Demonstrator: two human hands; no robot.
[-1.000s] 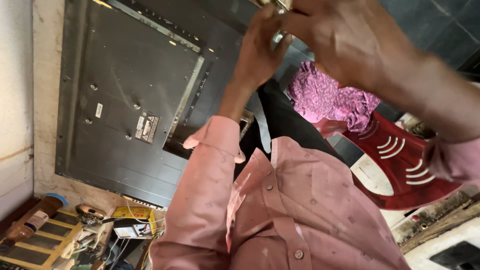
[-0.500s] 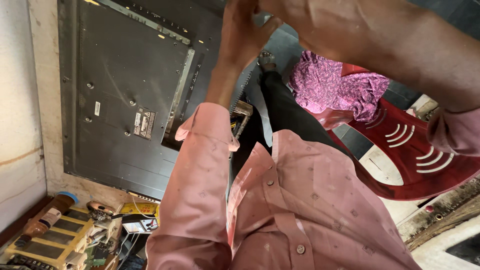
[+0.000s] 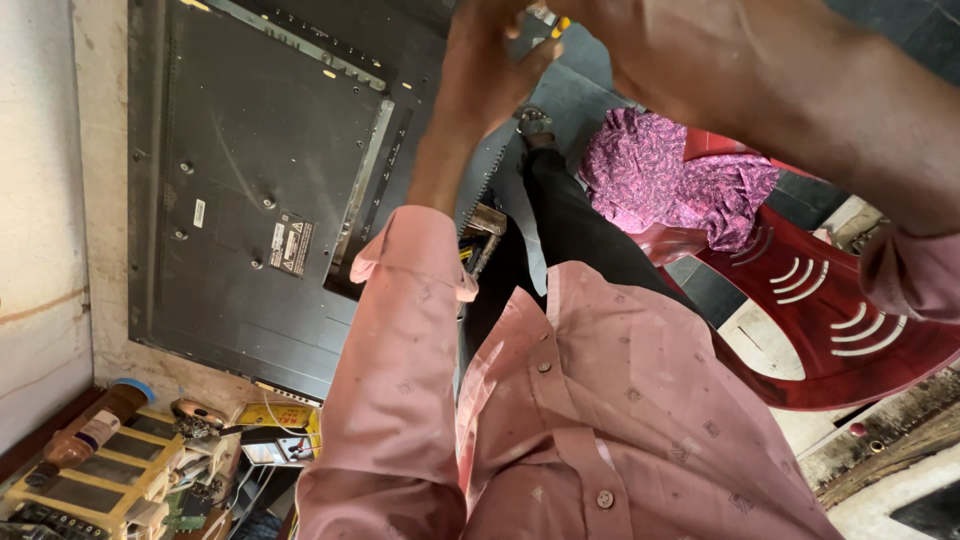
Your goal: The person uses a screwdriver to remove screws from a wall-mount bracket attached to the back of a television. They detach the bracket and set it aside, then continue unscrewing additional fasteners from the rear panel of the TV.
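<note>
A large dark flat-panel television point(image 3: 270, 180) lies back-side up, its grey metal rear plate bearing screws and small stickers.

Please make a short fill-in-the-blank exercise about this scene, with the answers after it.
1. A purple patterned cloth lies on a plastic chair of ____ colour.
2. The person's shirt is ____.
3. The dark flat panel shows its ____ side, with screws and a label.

Answers: red; pink; back

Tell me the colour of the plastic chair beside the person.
The plastic chair is dark red with white curved stripes, seen best in the head view.
</note>
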